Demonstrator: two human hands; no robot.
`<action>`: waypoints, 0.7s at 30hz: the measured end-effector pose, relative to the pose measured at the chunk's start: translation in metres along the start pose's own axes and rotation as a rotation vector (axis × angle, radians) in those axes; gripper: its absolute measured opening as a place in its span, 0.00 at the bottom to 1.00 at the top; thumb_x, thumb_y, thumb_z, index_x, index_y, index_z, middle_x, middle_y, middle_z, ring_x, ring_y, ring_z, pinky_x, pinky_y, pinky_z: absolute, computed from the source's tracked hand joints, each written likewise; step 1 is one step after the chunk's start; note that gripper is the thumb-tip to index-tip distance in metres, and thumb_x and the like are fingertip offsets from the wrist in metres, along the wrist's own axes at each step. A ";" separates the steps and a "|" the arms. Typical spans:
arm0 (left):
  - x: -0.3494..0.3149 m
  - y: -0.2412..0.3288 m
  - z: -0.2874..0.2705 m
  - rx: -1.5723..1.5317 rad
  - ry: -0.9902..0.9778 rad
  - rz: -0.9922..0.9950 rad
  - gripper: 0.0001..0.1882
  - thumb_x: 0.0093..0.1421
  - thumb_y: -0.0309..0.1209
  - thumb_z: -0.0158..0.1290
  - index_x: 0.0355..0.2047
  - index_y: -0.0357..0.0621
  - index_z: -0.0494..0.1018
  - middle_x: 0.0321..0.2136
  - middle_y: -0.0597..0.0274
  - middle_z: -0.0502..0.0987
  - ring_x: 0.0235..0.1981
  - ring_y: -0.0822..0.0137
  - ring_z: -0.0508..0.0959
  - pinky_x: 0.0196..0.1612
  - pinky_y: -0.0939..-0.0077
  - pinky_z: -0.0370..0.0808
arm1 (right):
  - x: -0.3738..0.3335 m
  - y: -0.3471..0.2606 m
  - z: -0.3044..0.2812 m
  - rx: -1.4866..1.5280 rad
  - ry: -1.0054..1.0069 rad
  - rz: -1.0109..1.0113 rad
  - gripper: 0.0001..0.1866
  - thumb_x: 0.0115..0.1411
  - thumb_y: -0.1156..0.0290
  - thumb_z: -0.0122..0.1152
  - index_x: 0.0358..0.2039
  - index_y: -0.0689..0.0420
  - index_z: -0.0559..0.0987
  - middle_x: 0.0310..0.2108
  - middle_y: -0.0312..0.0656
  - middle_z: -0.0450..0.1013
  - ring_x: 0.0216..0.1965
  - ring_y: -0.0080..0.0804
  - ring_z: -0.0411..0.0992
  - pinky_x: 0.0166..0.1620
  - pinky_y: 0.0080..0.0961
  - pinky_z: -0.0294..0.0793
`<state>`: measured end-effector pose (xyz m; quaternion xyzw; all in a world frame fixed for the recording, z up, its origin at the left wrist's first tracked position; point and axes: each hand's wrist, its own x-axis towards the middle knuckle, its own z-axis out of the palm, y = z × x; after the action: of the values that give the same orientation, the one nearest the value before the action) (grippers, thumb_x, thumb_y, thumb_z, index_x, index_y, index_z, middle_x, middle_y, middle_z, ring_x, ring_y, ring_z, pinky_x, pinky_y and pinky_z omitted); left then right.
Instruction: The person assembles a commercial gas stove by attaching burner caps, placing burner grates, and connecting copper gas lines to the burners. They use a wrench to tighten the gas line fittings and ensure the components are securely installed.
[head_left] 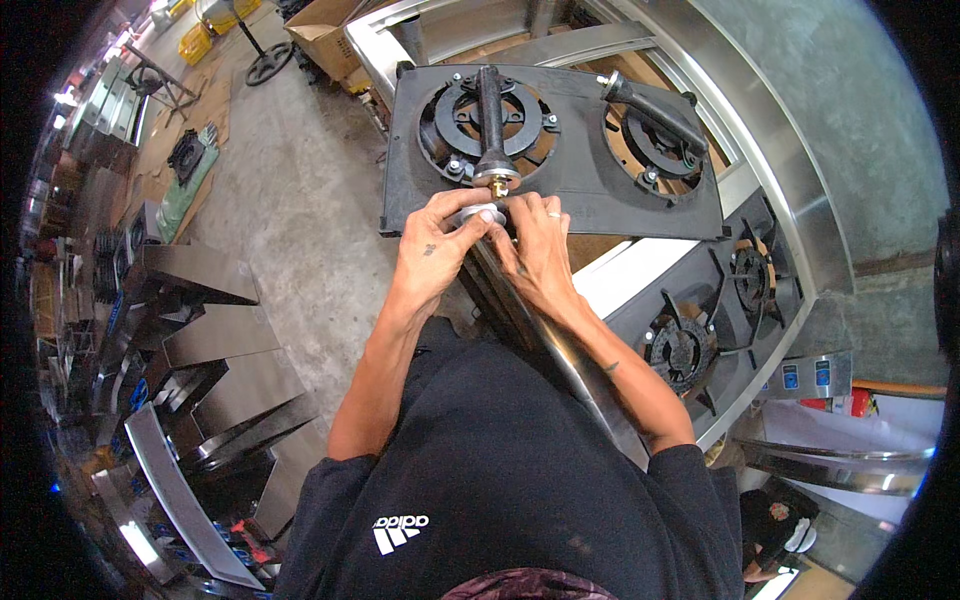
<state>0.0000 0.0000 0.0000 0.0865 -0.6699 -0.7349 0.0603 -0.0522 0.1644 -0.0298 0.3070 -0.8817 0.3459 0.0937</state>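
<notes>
Between the thumb and fingers of my left hand [432, 245] is a small white round spool [481, 213], possibly thread seal tape. It sits just below the brass fitting [499, 187] at the near end of a black burner pipe [489, 115]. My right hand [538, 245] is closed beside the spool and fitting; its fingertips partly hide each other, and what they hold cannot be made out. The pipe lies across a round cast-iron burner on a black two-burner stove plate [580, 165]. A second burner pipe [655, 115] with a brass end rests over the right burner.
The plate sits on a steel frame [790, 150], with more black burners [680, 345] at the right. A long steel edge [560, 360] runs beneath my right forearm. Cut steel pieces [225, 355] stand at the left. A cardboard box [325, 40] is behind the stove; another person [775, 515] shows at lower right.
</notes>
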 end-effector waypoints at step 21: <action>0.007 0.017 0.018 0.275 0.341 0.225 0.12 0.68 0.31 0.63 0.42 0.31 0.83 0.45 0.50 0.84 0.45 0.63 0.85 0.49 0.70 0.82 | 0.003 0.003 -0.006 0.136 0.084 -0.030 0.16 0.67 0.64 0.67 0.48 0.62 0.77 0.43 0.52 0.71 0.45 0.53 0.67 0.48 0.48 0.66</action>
<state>-0.0106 0.0146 0.0177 0.1417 -0.7492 -0.6002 0.2417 -0.0567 0.1686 -0.0253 0.3111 -0.8467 0.4161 0.1145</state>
